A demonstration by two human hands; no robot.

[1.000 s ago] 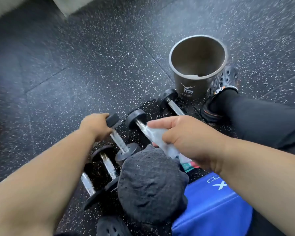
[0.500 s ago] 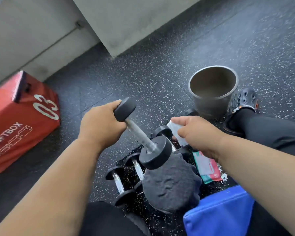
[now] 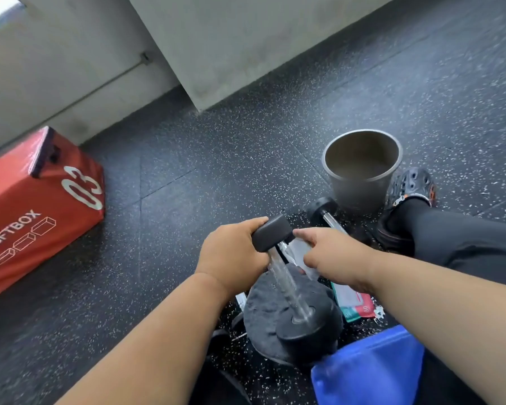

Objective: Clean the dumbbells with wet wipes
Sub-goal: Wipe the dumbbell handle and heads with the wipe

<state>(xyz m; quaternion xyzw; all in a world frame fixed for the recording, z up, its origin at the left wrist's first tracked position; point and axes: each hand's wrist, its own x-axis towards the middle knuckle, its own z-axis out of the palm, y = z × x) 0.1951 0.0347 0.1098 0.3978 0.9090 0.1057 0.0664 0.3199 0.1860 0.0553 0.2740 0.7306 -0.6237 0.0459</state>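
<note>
Your lifted dumbbell (image 3: 287,283) has matt black rubber heads and a shiny knurled metal bar. You hold a thin white wet wipe (image 3: 300,254). The round grey bucket (image 3: 360,188) looks like dull brushed metal.

Both our forearms reached forward, bare, converging at centre. Our left hand (image 3: 234,255) gripped the upper head of the dumbbell (image 3: 289,285), fingers curled over it. Our right hand (image 3: 330,252) pinched a wet wipe (image 3: 300,252) just beside the handle, wrist bent slightly down.
</note>
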